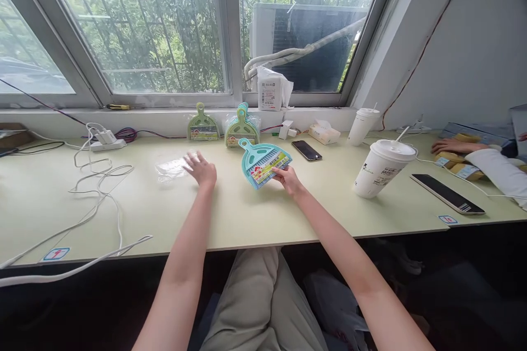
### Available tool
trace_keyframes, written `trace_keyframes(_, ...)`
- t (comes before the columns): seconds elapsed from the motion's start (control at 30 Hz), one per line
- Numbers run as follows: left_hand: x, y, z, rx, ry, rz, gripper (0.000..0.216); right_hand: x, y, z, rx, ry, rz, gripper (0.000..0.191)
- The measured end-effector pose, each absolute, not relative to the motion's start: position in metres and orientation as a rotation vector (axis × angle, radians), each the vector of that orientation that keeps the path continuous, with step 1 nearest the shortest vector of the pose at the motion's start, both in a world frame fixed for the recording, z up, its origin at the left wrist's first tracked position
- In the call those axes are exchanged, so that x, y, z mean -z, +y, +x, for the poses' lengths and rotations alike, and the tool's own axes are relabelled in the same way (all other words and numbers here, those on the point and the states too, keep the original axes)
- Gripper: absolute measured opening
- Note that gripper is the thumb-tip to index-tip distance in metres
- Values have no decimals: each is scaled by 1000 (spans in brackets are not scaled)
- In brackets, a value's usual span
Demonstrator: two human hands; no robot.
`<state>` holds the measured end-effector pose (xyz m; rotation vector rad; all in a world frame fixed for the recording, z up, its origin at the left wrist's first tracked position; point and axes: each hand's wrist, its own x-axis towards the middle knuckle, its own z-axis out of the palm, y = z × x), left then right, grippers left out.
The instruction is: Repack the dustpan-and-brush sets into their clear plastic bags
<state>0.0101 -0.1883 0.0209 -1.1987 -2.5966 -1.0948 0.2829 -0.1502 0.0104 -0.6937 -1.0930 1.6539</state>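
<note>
My right hand [288, 179] grips the lower edge of a small teal dustpan-and-brush set [262, 163] with a colourful label, holding it tilted just above the pale green desk [247, 214]. My left hand [200, 168] lies with fingers spread on the edge of a clear plastic bag [173, 167] flat on the desk. Two more sets lean against the sill behind: a green one [202, 125] and a green-and-teal one in clear wrap [241, 127].
White cables [99, 186] and a charger [106, 139] lie at the left. A phone [307, 150], tissue box [324, 132], two lidded paper cups [381, 167] [362, 125] and a dark tablet [447, 193] stand to the right. Another person's hand [453, 146] rests at the far right.
</note>
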Motion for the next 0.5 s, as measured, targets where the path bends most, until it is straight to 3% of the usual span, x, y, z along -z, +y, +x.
trace_keyframes(0.1, -11, -188, -12, 718, -2814, -1188, 55, -10, -150, 284, -1659, -1100, -704, 21)
trace_keyframes(0.27, -13, -181, 19, 414, -2600, -1704, 36, -8, -145, 286, -1644, -1064, -742, 20)
trace_keyframes(0.4, -21, -185, 62, 514, -2425, -1893, 39, -7, -142, 289, -1628, -1019, -768, 22)
trace_keyframes(0.5, -19, -190, 77, 674, -2391, -1965, 56, -6, -140, 290, -1630, -998, -785, 21)
